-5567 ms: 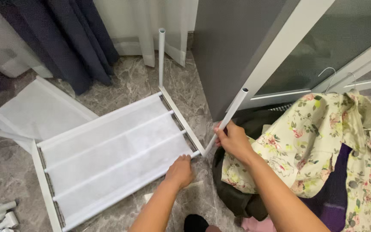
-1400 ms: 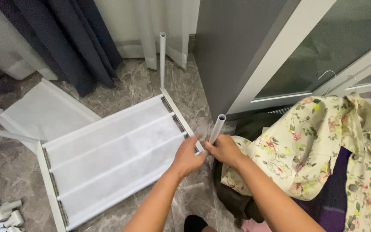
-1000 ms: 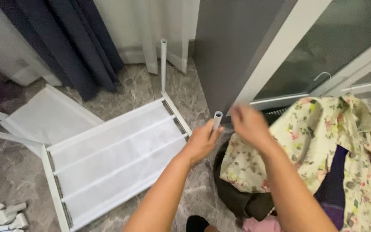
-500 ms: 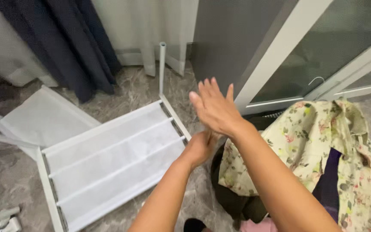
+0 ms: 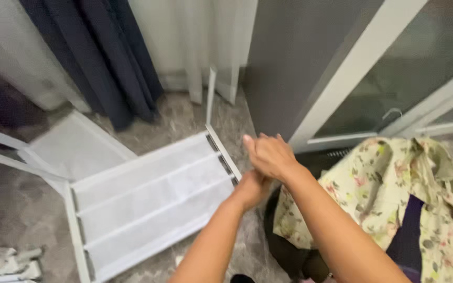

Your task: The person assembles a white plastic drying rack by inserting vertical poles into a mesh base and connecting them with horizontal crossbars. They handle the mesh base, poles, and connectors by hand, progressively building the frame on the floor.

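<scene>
Head view: A person kneels over a white fabric shelf frame [image 5: 153,202] lying flat on a marble floor [image 5: 6,215], both bare arms reaching in from six o'clock toward the frame's corner at about three o'clock of the shelf. The right hand [image 5: 269,155] sits on top, fingers [image 5: 252,144] curled together and pressed down. The left hand [image 5: 250,187] lies directly beneath it, touching it, at the frame's corner; whether its fingers are wrapped round anything cannot be told, since the upper hand hides them. No loose tube shows at that corner, which is covered by the hands.

One white upright tube [image 5: 211,94] already stands at the far corner, at twelve o'clock from the hands. A second fabric panel [image 5: 74,149] lies at nine o'clock, touching the first, not yet raised. A few small white parts [image 5: 9,259] rest on the floor at seven o'clock, well apart from the hands. By this showing, the rack looks only partly put together.

At four o'clock, a floral garment [image 5: 389,194] drapes over dark clothing. Dark curtains [image 5: 106,57] hang at eleven o'clock, a grey sliding door [image 5: 300,57] at one o'clock.
</scene>
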